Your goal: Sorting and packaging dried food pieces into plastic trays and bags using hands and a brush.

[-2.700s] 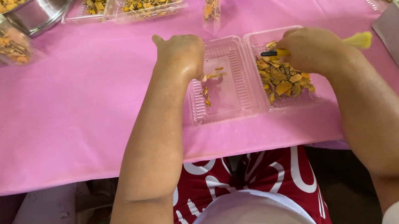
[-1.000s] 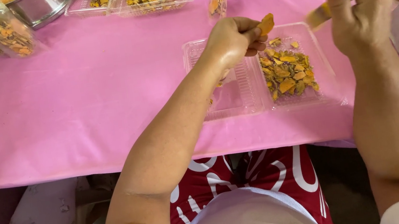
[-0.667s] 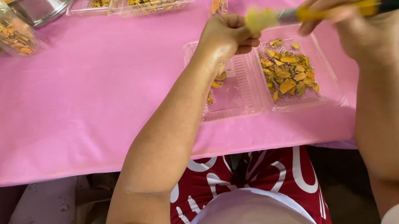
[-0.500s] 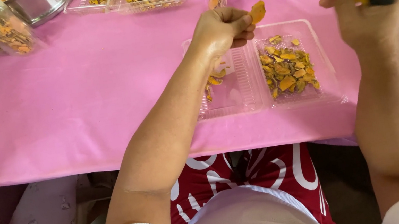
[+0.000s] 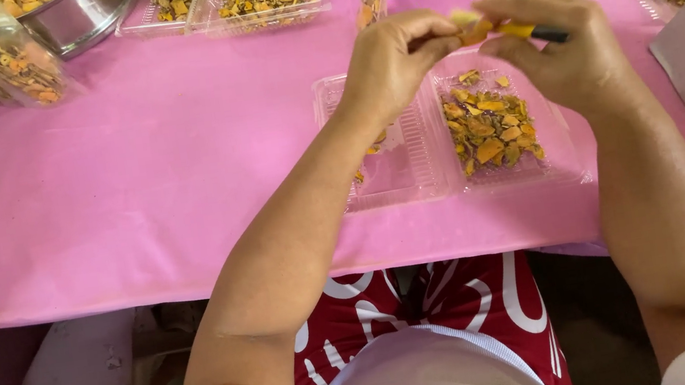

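A person's left hand [image 5: 391, 60] pinches a small yellow-orange slice [image 5: 469, 25] between closed fingertips. The right hand [image 5: 559, 46], fingers wrapped shut around a brush [image 5: 530, 30], meets that slice just beside the pinch. Directly below the grip, an open clear plastic container [image 5: 423, 163] on the pink tablecloth [image 5: 152, 174] holds more slices. Brushing well likely means a firm pinch and light strokes over the container.

Right hand [image 5: 560, 55]: we have brought it down from the far right of the table to meet the left hand above the open clear tray [image 5: 566, 165].
Brush [image 5: 516, 30]: bristle end now at the left fingertips; earlier it pointed away.
Left hand [image 5: 391, 60]: we have raised it off the tray's empty half.
Yellow piece [image 5: 465, 19]: now pinched against the brush.
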